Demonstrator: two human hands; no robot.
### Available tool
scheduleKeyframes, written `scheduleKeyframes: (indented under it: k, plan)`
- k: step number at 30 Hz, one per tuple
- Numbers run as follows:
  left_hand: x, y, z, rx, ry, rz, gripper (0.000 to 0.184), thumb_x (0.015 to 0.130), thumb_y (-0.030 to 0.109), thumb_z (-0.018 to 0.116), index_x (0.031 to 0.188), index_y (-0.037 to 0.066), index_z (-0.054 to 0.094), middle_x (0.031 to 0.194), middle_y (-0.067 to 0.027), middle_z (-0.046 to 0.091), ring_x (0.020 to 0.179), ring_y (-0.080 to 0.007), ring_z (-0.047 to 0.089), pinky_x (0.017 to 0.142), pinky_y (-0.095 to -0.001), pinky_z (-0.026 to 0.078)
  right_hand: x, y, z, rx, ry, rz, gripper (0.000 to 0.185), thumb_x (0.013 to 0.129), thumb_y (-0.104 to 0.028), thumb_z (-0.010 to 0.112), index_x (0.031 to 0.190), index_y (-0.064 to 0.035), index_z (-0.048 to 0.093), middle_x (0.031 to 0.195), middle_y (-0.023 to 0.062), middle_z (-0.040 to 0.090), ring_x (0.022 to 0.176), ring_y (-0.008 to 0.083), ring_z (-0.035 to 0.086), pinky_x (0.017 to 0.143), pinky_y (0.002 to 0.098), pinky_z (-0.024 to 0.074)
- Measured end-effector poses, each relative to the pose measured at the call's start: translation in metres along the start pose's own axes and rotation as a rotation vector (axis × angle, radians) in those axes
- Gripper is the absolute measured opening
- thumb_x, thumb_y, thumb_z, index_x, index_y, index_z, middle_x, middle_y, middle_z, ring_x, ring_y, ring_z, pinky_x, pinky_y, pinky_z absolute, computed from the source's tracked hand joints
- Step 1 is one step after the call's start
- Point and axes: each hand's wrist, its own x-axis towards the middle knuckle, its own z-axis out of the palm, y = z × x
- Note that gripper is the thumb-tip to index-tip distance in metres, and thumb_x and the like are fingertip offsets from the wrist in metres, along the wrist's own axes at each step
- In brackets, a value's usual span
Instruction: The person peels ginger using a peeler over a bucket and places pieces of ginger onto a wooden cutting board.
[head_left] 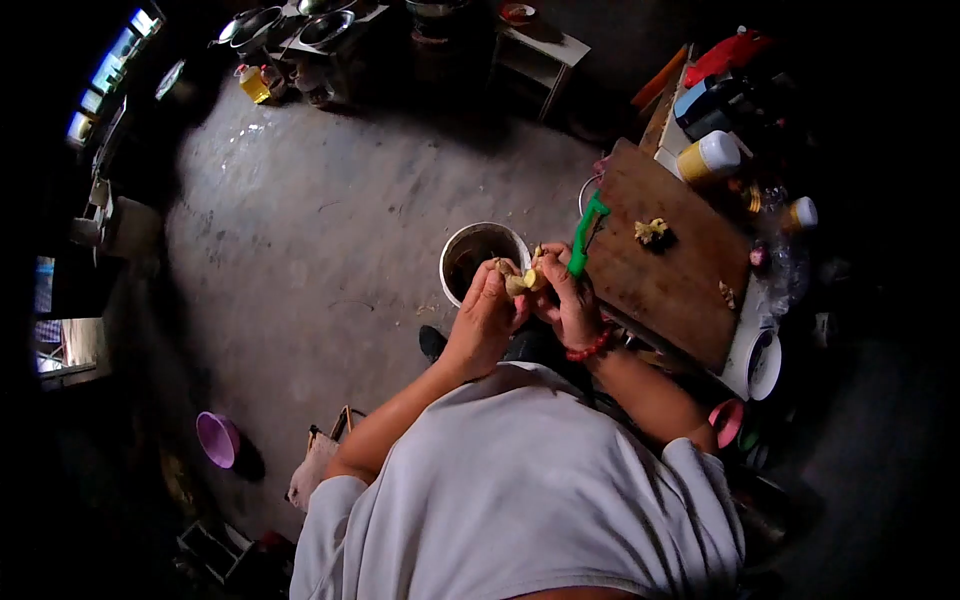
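Note:
Above the white bucket (446,248), both hands meet around a knobbly piece of ginger (516,286) with a pale yellow cut face. My left hand (480,318) pinches its left side between thumb and fingers. On the other side, my right hand (574,312), with a red bead bracelet at the wrist, closes on the ginger's right end. A green-handled tool, perhaps a peeler (588,235), sticks up beside my right hand against the board's edge; whether that hand grips it I cannot tell. More ginger (651,232) lies on the wooden cutting board (680,285).
Jars (709,157) and a white bowl (764,364) stand along the board's far right side. A purple basin (217,440) sits on the concrete floor (310,230) at left. Farther off are an oil bottle (253,84) and a small white table (543,45).

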Motion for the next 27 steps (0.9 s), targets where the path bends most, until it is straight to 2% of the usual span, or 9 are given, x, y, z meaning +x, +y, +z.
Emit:
scheduleKeyframes:
  k: [4,11,14,17,18,21,23,26,27]
  plan:
    - [0.011,-0.014,-0.013,-0.118,-0.274,-0.032,0.021,0.094,0.030,0.048,0.105,0.013,0.047,0.087,-0.0014,0.054,0.072,-0.0096,0.051,0.065,-0.0206,0.043,-0.006,-0.001,-0.016,-0.047,-0.005,-0.043,0.024,0.092,-0.028,0.051,0.108,-0.0099,0.045,0.074,-0.0028,0.047,0.051,0.0034,0.036,0.044,0.0181,0.0276]
    - [0.015,-0.029,-0.006,-0.089,-0.115,-0.094,0.021,0.093,0.028,0.049,0.107,0.013,0.045,0.080,-0.0023,0.053,0.065,-0.0096,0.048,0.057,-0.0199,0.039,-0.010,0.003,-0.041,0.041,0.042,-0.055,0.025,0.091,-0.034,0.053,0.103,-0.0121,0.049,0.069,-0.0049,0.047,0.049,0.0020,0.034,0.043,0.0163,0.0241]
    - [0.012,-0.011,-0.015,-0.081,-0.023,-0.133,0.026,0.091,0.031,0.052,0.109,0.014,0.046,0.082,-0.0051,0.055,0.061,-0.0107,0.046,0.059,-0.0204,0.040,0.003,-0.006,-0.083,0.391,0.489,-0.083,0.021,0.091,-0.034,0.054,0.090,-0.0136,0.052,0.066,-0.0035,0.048,0.048,0.0030,0.034,0.041,0.0166,0.0222]
    - [0.013,-0.002,-0.025,-0.021,-0.010,-0.039,0.029,0.090,0.028,0.053,0.115,0.014,0.046,0.091,-0.0070,0.058,0.069,-0.0121,0.052,0.064,-0.0198,0.042,0.005,-0.036,-0.163,-0.010,0.745,-0.220,0.027,0.086,-0.036,0.062,0.085,-0.0119,0.050,0.066,-0.0016,0.052,0.043,0.0038,0.034,0.038,0.0189,0.0224]
    - [0.013,0.000,-0.024,-0.058,-0.050,-0.067,0.031,0.089,0.021,0.053,0.117,0.010,0.046,0.099,-0.0098,0.056,0.085,-0.0159,0.054,0.074,-0.0224,0.044,0.006,-0.032,-0.200,-0.133,0.774,-0.123,0.031,0.083,-0.038,0.064,0.093,-0.0111,0.052,0.064,-0.0017,0.052,0.041,0.0027,0.033,0.036,0.0190,0.0201]
    - [0.011,0.000,-0.011,-0.112,-0.093,-0.114,0.036,0.085,0.009,0.054,0.120,0.008,0.044,0.116,-0.0153,0.051,0.110,-0.0237,0.051,0.086,-0.0254,0.046,0.008,0.007,-0.290,-0.415,0.860,0.031,0.042,0.082,-0.040,0.064,0.106,-0.0085,0.051,0.079,0.0040,0.057,0.055,0.0087,0.048,0.046,0.0225,0.0363]
    - [0.017,-0.010,-0.010,-0.200,-0.124,-0.098,0.042,0.080,-0.002,0.052,0.119,0.007,0.044,0.129,-0.0198,0.043,0.123,-0.0333,0.042,0.097,-0.0319,0.043,0.023,0.057,-0.353,-1.085,0.945,-0.291,0.051,0.083,-0.043,0.062,0.117,-0.0069,0.047,0.098,0.0095,0.057,0.083,0.0179,0.055,0.071,0.0304,0.0452]
    - [0.014,-0.002,-0.003,-0.249,-0.087,-0.238,0.040,0.080,-0.003,0.052,0.118,0.007,0.044,0.128,-0.0193,0.043,0.122,-0.0326,0.042,0.103,-0.0355,0.038,0.004,0.013,-0.264,-0.812,0.983,-0.250,0.052,0.087,-0.042,0.056,0.121,-0.0048,0.043,0.114,0.0118,0.052,0.105,0.0236,0.048,0.090,0.0355,0.0382]
    - [0.012,0.000,-0.002,-0.265,-0.084,-0.270,0.038,0.082,-0.002,0.053,0.118,0.006,0.044,0.129,-0.0195,0.043,0.122,-0.0313,0.043,0.104,-0.0351,0.038,0.008,0.009,-0.262,-0.706,0.820,-0.356,0.041,0.092,-0.037,0.050,0.117,-0.0049,0.047,0.112,0.0094,0.053,0.103,0.0216,0.049,0.086,0.0331,0.0400]
